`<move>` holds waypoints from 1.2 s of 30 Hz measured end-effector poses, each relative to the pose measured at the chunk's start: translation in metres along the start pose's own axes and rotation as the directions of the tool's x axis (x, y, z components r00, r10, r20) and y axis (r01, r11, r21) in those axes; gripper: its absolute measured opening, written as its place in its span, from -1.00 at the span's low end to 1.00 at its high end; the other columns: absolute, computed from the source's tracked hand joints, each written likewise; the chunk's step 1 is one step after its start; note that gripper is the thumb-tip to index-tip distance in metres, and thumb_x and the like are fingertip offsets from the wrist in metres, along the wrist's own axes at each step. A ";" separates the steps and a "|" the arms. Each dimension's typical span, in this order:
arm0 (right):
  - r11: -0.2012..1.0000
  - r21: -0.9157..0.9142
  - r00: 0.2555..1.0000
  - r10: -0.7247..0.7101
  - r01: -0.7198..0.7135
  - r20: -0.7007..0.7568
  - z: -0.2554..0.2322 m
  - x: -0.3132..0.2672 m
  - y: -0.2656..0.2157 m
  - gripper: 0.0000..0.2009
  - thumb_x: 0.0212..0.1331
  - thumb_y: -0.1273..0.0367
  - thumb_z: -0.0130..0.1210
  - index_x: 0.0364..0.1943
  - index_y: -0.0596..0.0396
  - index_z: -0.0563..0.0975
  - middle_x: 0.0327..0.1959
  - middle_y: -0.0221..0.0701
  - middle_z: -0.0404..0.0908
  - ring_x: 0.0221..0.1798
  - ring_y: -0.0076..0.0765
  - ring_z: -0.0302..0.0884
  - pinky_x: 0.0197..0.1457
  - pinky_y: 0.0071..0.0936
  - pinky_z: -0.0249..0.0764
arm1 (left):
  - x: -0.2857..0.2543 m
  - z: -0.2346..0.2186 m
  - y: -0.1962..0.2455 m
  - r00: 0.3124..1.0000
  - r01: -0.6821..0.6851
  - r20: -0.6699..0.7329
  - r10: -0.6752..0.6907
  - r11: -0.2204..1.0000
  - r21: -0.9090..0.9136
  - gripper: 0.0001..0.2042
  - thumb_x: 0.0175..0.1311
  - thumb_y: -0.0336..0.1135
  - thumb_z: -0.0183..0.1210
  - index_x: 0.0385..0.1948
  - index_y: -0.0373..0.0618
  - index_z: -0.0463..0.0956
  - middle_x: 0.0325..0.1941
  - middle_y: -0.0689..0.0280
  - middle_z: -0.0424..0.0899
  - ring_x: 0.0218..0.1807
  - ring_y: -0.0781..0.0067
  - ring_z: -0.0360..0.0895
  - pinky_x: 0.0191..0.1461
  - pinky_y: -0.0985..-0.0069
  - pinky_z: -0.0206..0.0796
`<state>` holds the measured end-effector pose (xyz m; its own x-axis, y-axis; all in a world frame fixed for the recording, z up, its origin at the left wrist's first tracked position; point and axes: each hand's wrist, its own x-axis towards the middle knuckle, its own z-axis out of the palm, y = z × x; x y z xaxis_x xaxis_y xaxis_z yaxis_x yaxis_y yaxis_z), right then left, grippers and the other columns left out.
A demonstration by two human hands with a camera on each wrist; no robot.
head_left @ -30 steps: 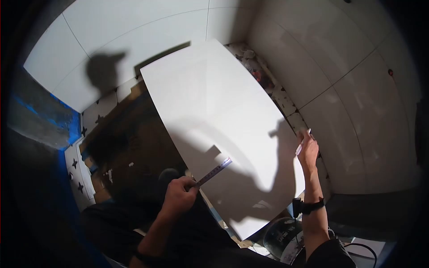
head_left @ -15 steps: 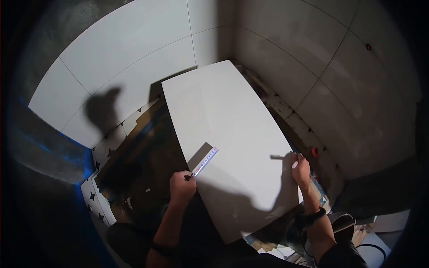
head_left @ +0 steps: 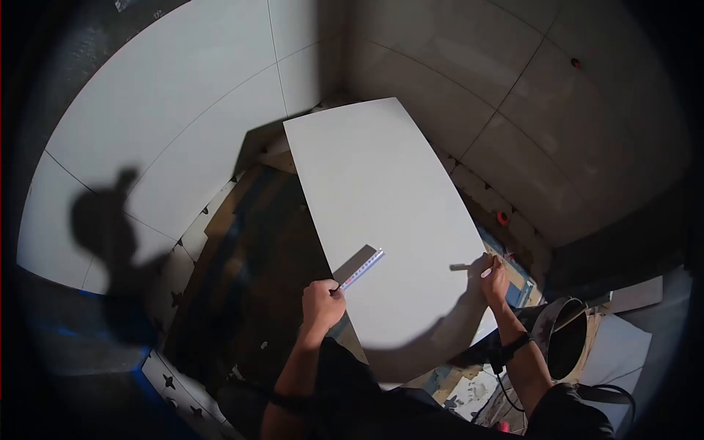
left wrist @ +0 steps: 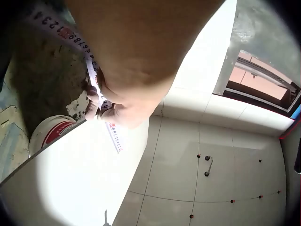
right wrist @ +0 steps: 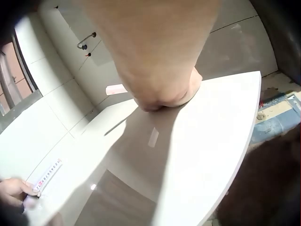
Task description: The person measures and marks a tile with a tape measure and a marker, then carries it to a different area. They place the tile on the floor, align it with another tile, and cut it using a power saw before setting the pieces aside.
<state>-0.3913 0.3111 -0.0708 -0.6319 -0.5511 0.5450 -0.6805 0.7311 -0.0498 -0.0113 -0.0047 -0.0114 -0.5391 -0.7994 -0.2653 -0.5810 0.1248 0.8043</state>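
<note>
Left hand [head_left: 323,304]: pinches the tape strip [head_left: 364,268] at one panel edge.
Tape strip: juts from the left hand over the white panel [head_left: 389,183].
Right hand [head_left: 496,281]: grasps a slim white stick [right wrist: 115,89].
White panel: between and beyond both hands.
Bucket [head_left: 541,326]: near the right hand.

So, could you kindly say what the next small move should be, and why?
Probably lay the tape measure blade flat on the white tile: the left hand grips it, its offset shadow suggests a gap beneath, and the right hand holds a white pen.
</note>
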 end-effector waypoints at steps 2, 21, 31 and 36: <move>1.000 0.009 0.999 0.005 -0.005 -0.035 0.009 -0.001 -0.002 -0.77 0.49 0.30 0.09 0.00 0.18 0.58 -0.30 -0.04 0.70 -0.30 0.30 0.65 -0.23 0.13 0.56 | 0.004 -0.006 -0.003 0.999 -0.034 0.006 0.034 0.999 0.028 -0.88 0.21 -0.35 0.28 -0.39 -0.19 0.73 -0.40 -0.08 0.72 -0.26 -0.24 0.70 -0.18 0.10 0.53; 0.925 0.339 0.974 0.213 -0.175 -0.078 -0.086 0.040 -0.092 -0.59 0.65 0.21 -0.13 -0.05 0.26 0.66 -0.29 0.02 0.63 -0.25 0.15 0.58 -0.05 -0.13 0.50 | 0.030 -0.037 0.007 0.879 0.128 0.467 -0.098 0.991 -0.034 -0.86 0.28 -0.50 0.23 -0.36 -0.37 0.74 -0.42 0.20 0.78 -0.51 0.53 0.59 -0.35 0.47 0.39; 0.450 0.751 0.847 0.024 -0.483 0.531 -0.093 0.029 -0.215 -0.56 0.51 0.15 0.10 -0.11 0.40 0.69 -0.38 -0.26 0.72 -0.28 -0.42 0.61 -0.12 -0.43 0.49 | 0.035 -0.028 -0.010 0.885 0.128 0.452 -0.113 0.992 -0.004 -0.83 0.32 -0.44 0.21 -0.42 -0.35 0.72 -0.54 0.19 0.72 -0.53 0.51 0.57 -0.40 0.40 0.39; 0.362 0.736 0.798 0.039 -0.573 0.602 -0.086 0.026 -0.233 -0.75 0.40 0.36 0.13 -0.17 0.39 0.59 -0.37 -0.24 0.75 -0.27 -0.51 0.62 -0.13 -0.53 0.51 | 0.031 -0.027 -0.010 0.923 0.022 0.382 -0.053 0.996 0.087 -0.84 0.28 -0.38 0.26 -0.37 -0.30 0.72 -0.57 0.00 0.64 -0.53 0.13 0.61 -0.36 0.21 0.38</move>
<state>-0.2176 0.1614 0.0273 -0.7538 -0.6533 -0.0712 -0.1569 0.2841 -0.9459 -0.0061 -0.0467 -0.0136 -0.6992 -0.5197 -0.4909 -0.6434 0.1582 0.7490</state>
